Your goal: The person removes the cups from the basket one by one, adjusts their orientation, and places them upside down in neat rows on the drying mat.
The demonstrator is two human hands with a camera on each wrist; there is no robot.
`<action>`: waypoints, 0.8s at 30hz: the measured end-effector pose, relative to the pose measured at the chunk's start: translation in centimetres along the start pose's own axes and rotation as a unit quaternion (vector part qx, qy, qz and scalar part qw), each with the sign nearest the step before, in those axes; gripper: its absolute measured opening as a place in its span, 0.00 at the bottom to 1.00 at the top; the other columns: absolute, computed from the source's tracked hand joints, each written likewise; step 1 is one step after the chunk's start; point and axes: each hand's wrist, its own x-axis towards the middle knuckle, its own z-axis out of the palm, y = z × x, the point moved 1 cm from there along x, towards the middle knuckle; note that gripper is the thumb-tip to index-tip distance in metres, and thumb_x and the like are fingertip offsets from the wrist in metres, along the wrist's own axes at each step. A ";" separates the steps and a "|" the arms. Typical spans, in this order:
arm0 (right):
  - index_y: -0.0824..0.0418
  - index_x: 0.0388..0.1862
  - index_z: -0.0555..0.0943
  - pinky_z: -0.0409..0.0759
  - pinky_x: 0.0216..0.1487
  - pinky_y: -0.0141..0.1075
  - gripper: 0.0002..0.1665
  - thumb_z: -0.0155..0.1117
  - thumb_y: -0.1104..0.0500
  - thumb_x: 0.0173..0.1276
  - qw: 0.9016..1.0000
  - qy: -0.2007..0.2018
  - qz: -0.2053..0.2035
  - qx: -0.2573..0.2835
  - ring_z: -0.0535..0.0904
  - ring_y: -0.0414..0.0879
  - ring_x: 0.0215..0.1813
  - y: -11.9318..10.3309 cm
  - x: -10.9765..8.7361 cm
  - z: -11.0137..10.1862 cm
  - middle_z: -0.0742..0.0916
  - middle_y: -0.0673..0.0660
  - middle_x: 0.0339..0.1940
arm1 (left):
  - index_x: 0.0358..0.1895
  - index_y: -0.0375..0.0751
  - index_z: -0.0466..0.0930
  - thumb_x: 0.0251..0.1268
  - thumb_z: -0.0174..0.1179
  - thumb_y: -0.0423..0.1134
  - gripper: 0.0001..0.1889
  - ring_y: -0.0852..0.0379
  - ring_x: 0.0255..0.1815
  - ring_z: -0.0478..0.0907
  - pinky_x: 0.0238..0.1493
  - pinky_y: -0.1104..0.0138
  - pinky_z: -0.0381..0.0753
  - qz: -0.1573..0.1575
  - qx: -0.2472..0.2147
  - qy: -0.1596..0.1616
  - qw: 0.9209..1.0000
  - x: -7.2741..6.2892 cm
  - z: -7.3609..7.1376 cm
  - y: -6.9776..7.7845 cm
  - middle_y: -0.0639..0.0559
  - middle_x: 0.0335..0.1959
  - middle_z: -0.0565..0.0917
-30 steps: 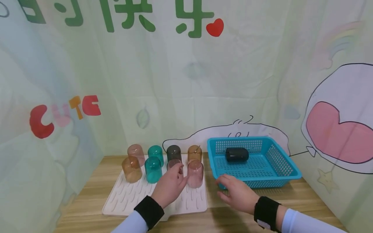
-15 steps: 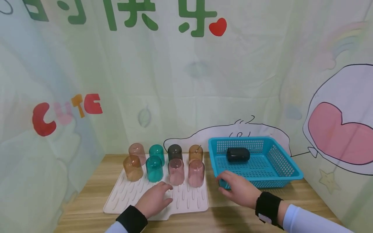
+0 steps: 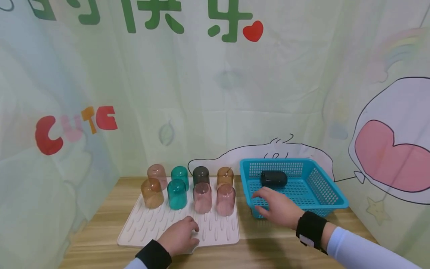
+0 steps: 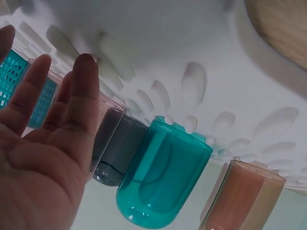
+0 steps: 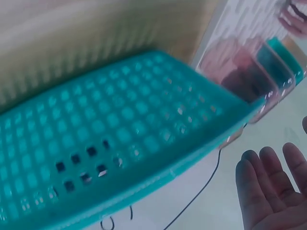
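Note:
Several see-through cups stand upside down in two rows on a white drying mat [image 3: 151, 228]. The front row has an amber cup [image 3: 152, 193], a teal cup [image 3: 177, 194] and two pink cups [image 3: 202, 198]. Over the mat's front part, my left hand [image 3: 180, 236] holds nothing, its fingers loosely bent and apart from the cups. In the left wrist view its fingers [image 4: 81, 96] are spread beside the teal cup. A black cup [image 3: 274, 179] lies on its side in the blue basket [image 3: 327, 204]. My right hand [image 3: 280, 210] hovers, holding nothing, by the basket's near left corner.
A wooden table [image 3: 268, 246] carries the mat and basket. Behind them hangs a printed cloth [image 3: 188, 112]. The back row holds pink, teal, dark grey [image 3: 201, 175] and amber cups. Basket walls rise in front of the right wrist camera.
My left hand has drawn back from the front-row pink cup, which stands on the mat, toward the mat's near edge. My right hand has moved slightly forward over the basket's near rim.

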 end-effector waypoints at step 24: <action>0.64 0.66 0.77 0.76 0.67 0.59 0.25 0.63 0.54 0.75 0.995 0.002 0.071 -0.064 0.77 0.63 0.67 7.0 3.6 -5.1 0.81 0.65 0.66 | 0.36 0.43 0.86 0.60 0.72 0.46 0.11 0.55 0.39 0.79 0.52 0.55 0.83 0.028 0.041 0.008 0.999 -0.2 0.6 0.4 0.52 0.40 0.81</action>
